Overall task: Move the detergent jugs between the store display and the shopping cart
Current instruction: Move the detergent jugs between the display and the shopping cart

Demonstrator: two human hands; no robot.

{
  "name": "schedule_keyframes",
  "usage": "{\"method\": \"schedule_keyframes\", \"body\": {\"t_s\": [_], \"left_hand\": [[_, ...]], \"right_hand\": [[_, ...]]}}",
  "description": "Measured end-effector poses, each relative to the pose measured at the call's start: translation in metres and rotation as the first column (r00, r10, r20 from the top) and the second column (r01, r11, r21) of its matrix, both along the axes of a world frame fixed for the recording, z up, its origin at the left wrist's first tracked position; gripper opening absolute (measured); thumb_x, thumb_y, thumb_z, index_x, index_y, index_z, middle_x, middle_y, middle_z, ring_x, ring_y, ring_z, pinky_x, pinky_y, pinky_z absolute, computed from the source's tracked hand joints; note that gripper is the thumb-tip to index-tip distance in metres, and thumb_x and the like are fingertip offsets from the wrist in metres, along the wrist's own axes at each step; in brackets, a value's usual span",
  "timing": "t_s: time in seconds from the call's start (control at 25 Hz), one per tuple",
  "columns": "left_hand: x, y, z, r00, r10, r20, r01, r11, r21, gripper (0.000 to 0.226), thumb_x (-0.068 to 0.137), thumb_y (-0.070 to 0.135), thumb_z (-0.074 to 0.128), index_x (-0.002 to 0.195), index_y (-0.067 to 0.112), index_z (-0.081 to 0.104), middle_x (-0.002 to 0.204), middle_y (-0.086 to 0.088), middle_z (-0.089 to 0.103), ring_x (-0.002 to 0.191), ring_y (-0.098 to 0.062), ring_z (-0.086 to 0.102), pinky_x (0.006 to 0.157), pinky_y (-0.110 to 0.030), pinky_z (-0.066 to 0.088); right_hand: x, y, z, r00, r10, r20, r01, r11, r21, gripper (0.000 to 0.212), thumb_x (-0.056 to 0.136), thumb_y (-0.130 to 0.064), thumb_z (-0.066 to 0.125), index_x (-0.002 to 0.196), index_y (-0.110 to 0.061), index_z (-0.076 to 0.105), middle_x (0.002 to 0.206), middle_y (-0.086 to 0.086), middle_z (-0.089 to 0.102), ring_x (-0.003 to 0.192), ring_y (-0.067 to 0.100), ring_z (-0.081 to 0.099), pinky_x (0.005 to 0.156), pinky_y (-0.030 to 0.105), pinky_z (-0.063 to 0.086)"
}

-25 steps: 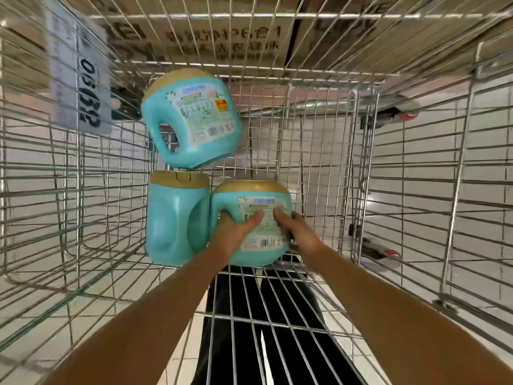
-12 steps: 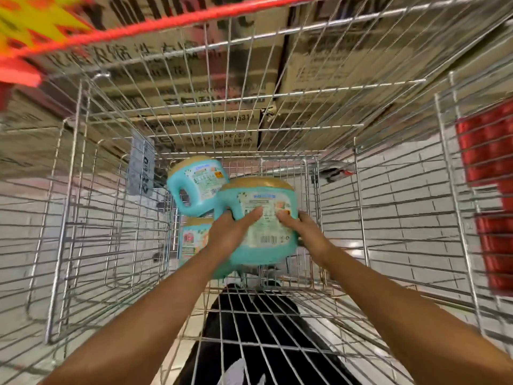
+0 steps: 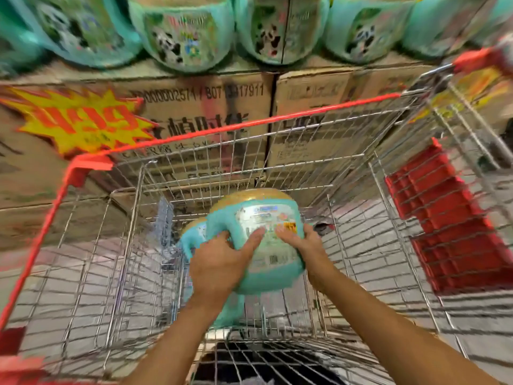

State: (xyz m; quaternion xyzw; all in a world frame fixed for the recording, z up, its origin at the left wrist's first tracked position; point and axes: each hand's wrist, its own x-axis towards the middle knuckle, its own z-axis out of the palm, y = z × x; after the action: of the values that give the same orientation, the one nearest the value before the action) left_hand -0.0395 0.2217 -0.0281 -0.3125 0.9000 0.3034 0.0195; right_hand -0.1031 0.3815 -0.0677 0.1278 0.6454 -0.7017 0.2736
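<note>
Nearest the viewer, two bare forearms reach forward into the wire basket of a shopping cart (image 3: pixel 249 125), whose rim is edged in red. Both hands grasp one teal detergent jug (image 3: pixel 268 240) between them. The left hand (image 3: pixel 219 265) clasps the jug's left side, thumb laid across the printed label and fingers curled toward the handle, where they pass out of sight. The right hand (image 3: pixel 305 245) clasps the right side, thumb on the label's edge, fingers wrapped behind the body. The jug thus lies between the two palms, label toward the viewer and gold cap pointing away, inside the basket and below the rim.

Just behind it and to the left, a second jug (image 3: pixel 194 234) of the same colour is partly hidden; blur prevents telling whether the two touch. A further teal patch shows beneath the left wrist, too obscured to identify. Against the cart's right wall sits a red plastic flap (image 3: pixel 449 218).

Beyond the far wall stand stacked cardboard cartons (image 3: pixel 200 107) printed with dark characters. A yellow starburst price sign (image 3: pixel 80 120) with red digits is fixed at their left. On top of the cartons, farthest away, a row of display jugs (image 3: pixel 183 31) stands side by side, blurred.
</note>
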Motion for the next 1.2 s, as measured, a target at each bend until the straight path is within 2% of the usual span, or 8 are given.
{"method": "schedule_keyframes", "body": {"t_s": [0.08, 0.24, 0.48, 0.68, 0.84, 0.96, 1.08, 1.2], "left_hand": [[0.007, -0.013, 0.014, 0.981, 0.029, -0.192, -0.049, 0.994, -0.1, 0.054, 0.069, 0.084, 0.042, 0.071, 0.033, 0.06, 0.061, 0.012, 0.059, 0.067, -0.018, 0.061, 0.059, -0.026, 0.041], [0.015, -0.05, 0.011, 0.908, 0.181, -0.377, -0.002, 0.903, 0.429, 0.046, 0.079, 0.041, 0.075, 0.119, 0.03, 0.058, 0.103, 0.008, 0.064, 0.098, -0.015, 0.062, 0.085, -0.034, 0.051], [0.016, -0.033, 0.007, 0.955, 0.281, -0.09, 0.077, 0.055, 0.996, 0.025, 0.074, 0.002, 0.063, 0.088, 0.015, 0.079, 0.093, -0.015, 0.071, 0.088, -0.03, 0.065, 0.085, -0.043, 0.05], [0.019, -0.019, 0.016, 0.908, 0.364, -0.207, 0.09, 0.313, 0.946, 0.038, 0.071, -0.003, 0.059, 0.106, 0.013, 0.065, 0.096, -0.013, 0.067, 0.089, -0.029, 0.06, 0.068, -0.035, 0.049], [0.017, 0.0, 0.031, 0.904, 0.196, -0.379, 0.198, 0.595, 0.779, 0.068, 0.083, -0.007, 0.063, 0.141, 0.024, 0.046, 0.098, 0.013, 0.073, 0.083, 0.001, 0.07, 0.063, -0.015, 0.053], [0.026, 0.008, 0.034, 0.9, 0.073, -0.43, 0.323, 0.552, 0.769, 0.105, 0.064, 0.019, 0.081, 0.145, 0.043, 0.019, 0.123, 0.026, 0.059, 0.103, 0.011, 0.062, 0.076, -0.01, 0.05], [0.03, -0.007, 0.033, 0.894, 0.159, -0.418, 0.334, 0.384, 0.861, 0.081, 0.076, 0.024, 0.075, 0.139, 0.049, 0.029, 0.135, 0.022, 0.054, 0.119, 0.001, 0.058, 0.091, -0.024, 0.053], [0.022, -0.025, 0.026, 0.872, 0.174, -0.457, 0.337, 0.464, 0.819, 0.064, 0.086, 0.023, 0.07, 0.139, 0.042, 0.039, 0.131, 0.008, 0.063, 0.125, -0.013, 0.057, 0.108, -0.047, 0.042]], "right_hand": [[0.003, 0.001, 0.017, 0.998, -0.048, -0.039, 0.047, 0.999, -0.022, 0.068, 0.055, -0.032, 0.09, 0.11, -0.007, 0.059, 0.101, 0.014, 0.073, 0.082, 0.027, 0.073, 0.066, 0.035, 0.06], [0.004, 0.011, 0.037, 0.993, -0.095, -0.075, 0.087, 0.991, -0.104, 0.072, 0.054, -0.037, 0.084, 0.115, -0.008, 0.058, 0.1, 0.011, 0.075, 0.087, 0.029, 0.073, 0.066, 0.036, 0.06], [0.014, 0.002, 0.054, 0.998, -0.01, -0.059, -0.001, 0.984, -0.179, 0.071, 0.062, -0.044, 0.083, 0.119, -0.006, 0.063, 0.113, 0.016, 0.07, 0.103, 0.034, 0.068, 0.087, 0.045, 0.055], [0.011, -0.008, 0.09, 0.97, 0.105, -0.218, -0.082, 0.99, 0.116, 0.066, 0.069, -0.052, 0.079, 0.123, -0.025, 0.05, 0.117, -0.007, 0.063, 0.086, 0.0, 0.066, 0.062, 0.013, 0.05], [0.025, -0.038, 0.1, 0.931, 0.286, -0.228, -0.226, 0.94, 0.254, 0.127, 0.035, -0.063, 0.081, 0.143, -0.024, 0.025, 0.144, 0.008, 0.041, 0.132, 0.023, 0.045, 0.104, 0.045, 0.045], [0.02, -0.036, 0.104, 0.94, 0.22, -0.26, -0.158, 0.958, 0.237, 0.139, 0.028, -0.053, 0.086, 0.143, -0.019, 0.017, 0.141, 0.008, 0.041, 0.132, 0.025, 0.044, 0.106, 0.047, 0.042], [0.009, -0.02, 0.111, 0.943, 0.165, -0.288, -0.152, 0.986, 0.064, 0.103, 0.042, -0.028, 0.09, 0.13, -0.02, 0.036, 0.123, 0.003, 0.06, 0.106, 0.014, 0.065, 0.084, 0.034, 0.057], [0.004, -0.004, 0.107, 0.964, 0.138, -0.225, -0.164, 0.981, -0.102, 0.09, 0.047, -0.029, 0.085, 0.129, -0.018, 0.049, 0.117, 0.005, 0.067, 0.096, 0.015, 0.07, 0.069, 0.029, 0.057]]}}
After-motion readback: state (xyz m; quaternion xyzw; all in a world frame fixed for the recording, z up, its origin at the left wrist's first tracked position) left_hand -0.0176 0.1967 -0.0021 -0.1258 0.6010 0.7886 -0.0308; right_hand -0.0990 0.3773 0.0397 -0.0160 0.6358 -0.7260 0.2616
